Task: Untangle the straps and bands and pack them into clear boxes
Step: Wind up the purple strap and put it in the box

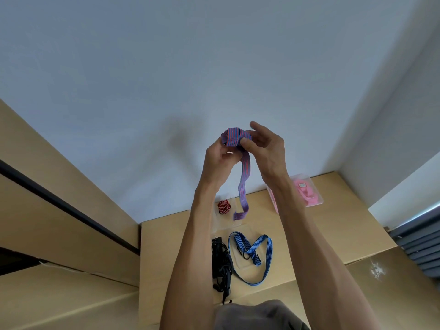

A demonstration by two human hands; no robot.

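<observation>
Both hands are raised in front of the wall. Between them is a purple strap with red stripes [234, 136], partly wound into a bundle. My left hand [217, 158] grips the bundle from below. My right hand [264, 144] pinches it from the right, index finger raised. The strap's loose tail [244, 184] hangs down between my forearms. On the table lie a blue striped strap [252, 248] on a clear lid, a black strap tangle [221, 263], and a clear box [226, 210] with a rolled red-black band [223, 207].
A clear box with pink bands [307, 191] stands at the back right of the wooden table [166, 258]. The white wall rises just behind. A wooden panel runs along the left; a grey slatted unit [419, 246] is at the right.
</observation>
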